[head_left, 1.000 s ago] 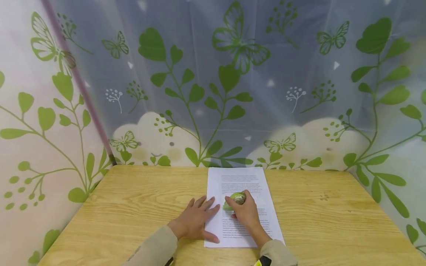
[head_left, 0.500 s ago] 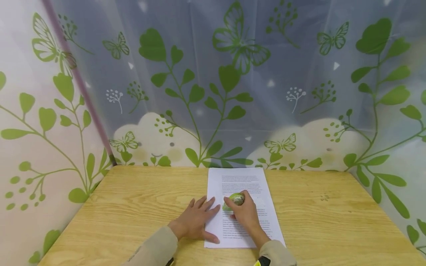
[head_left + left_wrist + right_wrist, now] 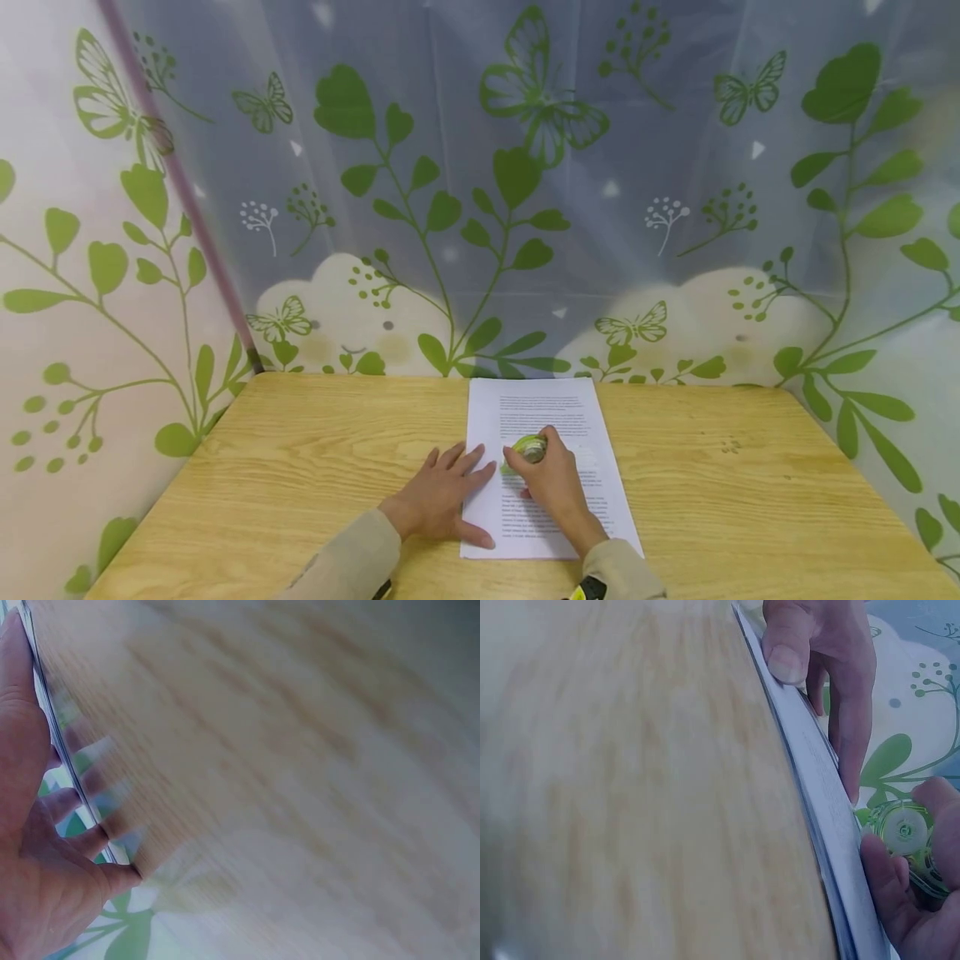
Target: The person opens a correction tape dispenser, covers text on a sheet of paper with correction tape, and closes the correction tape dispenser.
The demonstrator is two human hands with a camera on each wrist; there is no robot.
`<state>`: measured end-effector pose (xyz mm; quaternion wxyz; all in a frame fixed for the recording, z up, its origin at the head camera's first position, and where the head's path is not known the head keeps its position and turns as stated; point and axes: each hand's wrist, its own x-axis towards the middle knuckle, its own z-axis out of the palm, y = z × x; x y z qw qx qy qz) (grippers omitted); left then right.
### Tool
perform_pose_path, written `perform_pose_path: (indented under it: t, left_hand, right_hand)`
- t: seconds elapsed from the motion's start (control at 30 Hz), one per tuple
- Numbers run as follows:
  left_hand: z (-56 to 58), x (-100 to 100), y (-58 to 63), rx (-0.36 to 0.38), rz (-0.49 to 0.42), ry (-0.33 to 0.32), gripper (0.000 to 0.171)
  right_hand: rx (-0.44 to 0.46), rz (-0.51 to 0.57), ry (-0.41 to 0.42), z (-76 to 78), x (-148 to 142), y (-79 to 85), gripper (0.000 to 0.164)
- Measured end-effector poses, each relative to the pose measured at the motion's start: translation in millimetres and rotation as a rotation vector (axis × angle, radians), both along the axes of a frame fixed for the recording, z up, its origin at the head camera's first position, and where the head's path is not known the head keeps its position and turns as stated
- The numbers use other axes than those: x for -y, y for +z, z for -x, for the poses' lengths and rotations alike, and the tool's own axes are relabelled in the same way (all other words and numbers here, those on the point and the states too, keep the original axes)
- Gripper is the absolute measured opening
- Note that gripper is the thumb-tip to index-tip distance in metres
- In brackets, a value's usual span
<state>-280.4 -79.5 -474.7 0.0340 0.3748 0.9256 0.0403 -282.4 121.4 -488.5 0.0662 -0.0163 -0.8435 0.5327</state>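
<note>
Printed sheets of paper (image 3: 486, 408), stacked, lie on the wooden table. My left hand (image 3: 437, 498) rests with fingers spread across their left edge, the thumb near the bottom corner. Above the middle of the page, my right hand (image 3: 558, 485) grips a green see-through correction tape dispenser (image 3: 533, 451) between thumb and fingers. Its round spool wheel shows through the case of the correction tape (image 3: 904, 827) in the right wrist view. The dispenser's tip is at the printed lines, near the left hand's fingertips; whether it touches the paper is hard to tell.
The wooden table (image 3: 322, 442) spreads to both sides of the paper. Behind it hangs a blue-grey cloth (image 3: 420, 108) printed with leaves, butterflies and clouds. Pale cloth with leaves closes off the left and right sides.
My right hand has shifted very slightly left with the correction tape, which looks a little more turned. My left hand has stayed in place on the paper.
</note>
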Motion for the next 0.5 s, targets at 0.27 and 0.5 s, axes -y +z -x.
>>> perform_pose_path:
  t: [0.27,0.5]
  left_hand:
    - [-0.6,-0.8,1.7,0.000,0.008,0.006,0.099]
    - [-1.7,-0.1,0.3,0.006,0.001,0.005,0.099]
  right_hand:
    - [-0.012,-0.018,-0.020,-0.6,-2.7,-0.2,0.043]
    - [-0.002,-0.023,-0.020,0.3,-6.3,-3.0,0.043]
